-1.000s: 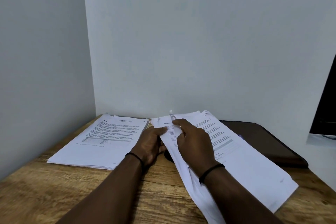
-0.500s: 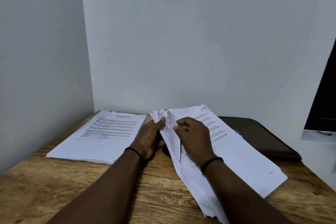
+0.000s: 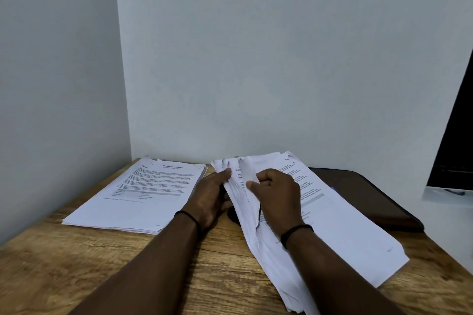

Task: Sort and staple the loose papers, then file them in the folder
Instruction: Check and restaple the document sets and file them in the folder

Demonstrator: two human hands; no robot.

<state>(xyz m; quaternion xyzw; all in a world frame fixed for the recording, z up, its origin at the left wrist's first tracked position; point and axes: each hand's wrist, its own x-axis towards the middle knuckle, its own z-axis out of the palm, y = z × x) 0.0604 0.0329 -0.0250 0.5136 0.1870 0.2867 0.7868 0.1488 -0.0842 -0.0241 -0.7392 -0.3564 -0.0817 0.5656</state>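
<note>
Sorting stage, with stapling and filing not yet begun. The person works at a wooden desk set into a corner. The right hand lies on the thick right-hand stack of loose papers, its thumb and curled fingers pinching the raised left edges of the upper sheets, which fan upward. The left hand rests against that stack's left edge, fingers extended and fairly straight, bracing the sheets rather than clasping them. A second, flatter pile of printed pages lies well to the left on the desk, apart from the first. The dark folder lies flat behind and to the right, partly covered by the right-hand stack. No stapler can be identified; a dark object under the stack's left edge is too hidden to name. The next move likely calls for separating a set of sheets cleanly without dragging those beneath.
</note>
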